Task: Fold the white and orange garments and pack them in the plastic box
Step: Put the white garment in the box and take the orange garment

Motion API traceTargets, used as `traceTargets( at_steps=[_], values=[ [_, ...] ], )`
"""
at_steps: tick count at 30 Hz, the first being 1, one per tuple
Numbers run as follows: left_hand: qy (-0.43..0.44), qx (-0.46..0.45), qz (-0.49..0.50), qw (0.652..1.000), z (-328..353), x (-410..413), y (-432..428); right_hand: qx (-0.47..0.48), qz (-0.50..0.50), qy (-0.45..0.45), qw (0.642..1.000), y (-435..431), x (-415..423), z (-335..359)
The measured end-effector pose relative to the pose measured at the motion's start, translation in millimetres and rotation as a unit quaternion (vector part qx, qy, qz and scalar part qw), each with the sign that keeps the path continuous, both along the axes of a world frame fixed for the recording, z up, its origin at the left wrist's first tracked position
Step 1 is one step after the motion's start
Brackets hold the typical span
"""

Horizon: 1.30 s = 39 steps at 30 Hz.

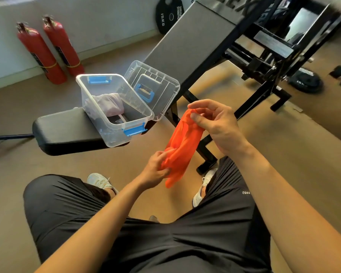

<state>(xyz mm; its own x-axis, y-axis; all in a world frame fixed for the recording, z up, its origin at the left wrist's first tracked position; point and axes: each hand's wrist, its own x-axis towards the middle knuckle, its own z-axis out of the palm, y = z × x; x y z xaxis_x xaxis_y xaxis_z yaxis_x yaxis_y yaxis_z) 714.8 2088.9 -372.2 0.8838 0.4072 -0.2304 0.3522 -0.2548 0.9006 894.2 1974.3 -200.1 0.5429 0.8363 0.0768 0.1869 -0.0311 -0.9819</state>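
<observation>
You pinched the orange garment with both hands, left low, right high, beside the box.

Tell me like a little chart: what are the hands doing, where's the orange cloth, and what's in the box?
plastic box: open, on the black bench
white garment: inside the box
lid: off, leaning beside the box
orange garment: bunched, in the air, outside the box
left hand: pinches its lower end
right hand: pinches its upper end
</observation>
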Motion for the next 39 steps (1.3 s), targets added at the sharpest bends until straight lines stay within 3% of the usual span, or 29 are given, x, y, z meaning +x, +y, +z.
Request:
traceTargets(
  at_steps=[5,8,11,15,19,22,26,29,33,36,39],
  values=[
    [0.05,-0.107,-0.07,0.991,16,20,-8,-0.006,-0.036,-0.005,0.999,-21,15,3],
    [0.008,-0.102,-0.065,0.993,20,27,-17,-0.007,-0.041,-0.002,0.999,-31,22,-2],
    [0.02,0.008,-0.092,0.995,20,33,-28,-0.004,-0.054,-0.015,0.998,-38,27,-6],
    [0.101,0.168,-0.16,0.967,3,17,-28,0.012,-0.115,-0.015,0.993,-44,42,-11],
    [0.119,0.298,-0.114,0.94,-9,-19,-10,0.015,-0.182,0.009,0.983,-44,60,-29],
    [0.136,0.341,-0.053,0.929,-13,-38,11,-0.004,-0.219,0.021,0.975,-40,63,-51],
    [0.1,0.272,0.021,0.957,-1,-52,38,-0.066,-0.231,-0.027,0.97,-40,63,-72],
    [0.059,0.201,0.081,0.974,19,-57,53,-0.133,-0.184,-0.07,0.972,-44,73,-76],
    [0.004,0.154,0.187,0.97,41,-51,70,-0.229,-0.11,-0.165,0.953,-44,78,-78],
    [0.023,0.14,0.218,0.965,48,-51,82,-0.278,-0.085,-0.261,0.921,-39,72,-85],
    [0.084,0.145,0.19,0.967,60,-53,83,-0.295,-0.099,-0.262,0.913,-38,70,-93]
  ],
)
